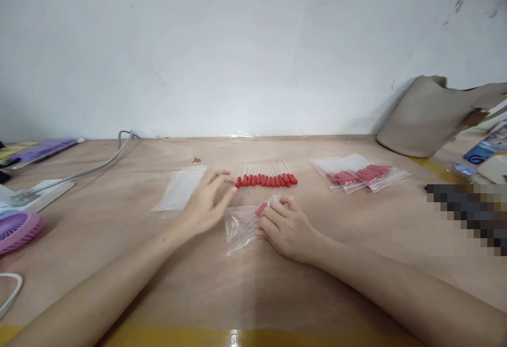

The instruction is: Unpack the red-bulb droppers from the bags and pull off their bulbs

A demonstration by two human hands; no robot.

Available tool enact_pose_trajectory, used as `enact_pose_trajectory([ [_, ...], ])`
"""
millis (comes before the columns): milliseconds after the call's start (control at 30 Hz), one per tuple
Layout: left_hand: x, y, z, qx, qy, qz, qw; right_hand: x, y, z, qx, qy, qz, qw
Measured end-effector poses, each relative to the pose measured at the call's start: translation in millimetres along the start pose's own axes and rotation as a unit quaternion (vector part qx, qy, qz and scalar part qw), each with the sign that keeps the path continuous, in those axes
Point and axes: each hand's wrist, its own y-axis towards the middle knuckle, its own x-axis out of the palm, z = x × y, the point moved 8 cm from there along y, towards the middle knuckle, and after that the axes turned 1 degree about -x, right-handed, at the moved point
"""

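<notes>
A clear bag [240, 226] and partly hidden red piece [260, 209] are gripped by the right hand [288, 226]; the left hand [207, 202] is spread.

Free lane btwn red-tipped sticks [263, 180] & filled bags [358, 175]; L hand [204, 204] blocks L side.

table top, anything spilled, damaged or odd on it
A small brownish patch breaks the even table top beyond the flat bags at left; scrap or damage, I cannot tell. The red-tipped sticks lie in a row.
</notes>
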Motion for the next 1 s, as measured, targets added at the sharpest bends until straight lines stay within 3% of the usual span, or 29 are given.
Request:
enact_pose_trajectory([
  [100, 29.1, -14.2, 27.6, 0.038, -0.067, -0.092, 0.993, 3.3, -0.1, 12.7, 0.039, 0.156, -0.005, 0.987],
  [167, 43.0, -22.9, 35.6, 0.056, -0.087, -0.132, 0.986, 5.0, -5.4, 34.2, 0.108, 0.254, -0.003, 0.961],
  [267, 60.0, -32.9, 37.2, 0.075, -0.078, -0.201, 0.974, 13.8, -26.8, 75.1, 0.267, 0.277, 0.000, 0.923],
  [333, 67.6, -37.2, 35.9, 0.085, -0.057, -0.247, 0.964, 26.6, -43.2, 91.5, 0.346, 0.271, -0.039, 0.897],
  [533, 72.5, -38.6, 31.0, 0.074, -0.030, -0.310, 0.948, 51.8, -56.0, 85.9, 0.384, 0.331, -0.164, 0.847],
  [667, 70.7, -37.8, 28.0, 0.058, -0.045, -0.311, 0.948, 55.6, -61.5, 85.4, 0.424, 0.387, -0.174, 0.801],
  [867, 55.2, -23.6, 39.4, 0.063, -0.121, -0.213, 0.967, 63.1, -64.2, 89.4, 0.431, 0.437, -0.156, 0.774],
  [1000, 55.4, -17.7, 53.0, 0.086, -0.155, -0.182, 0.967, 61.8, -57.3, 83.9, 0.436, 0.502, -0.150, 0.732],
])
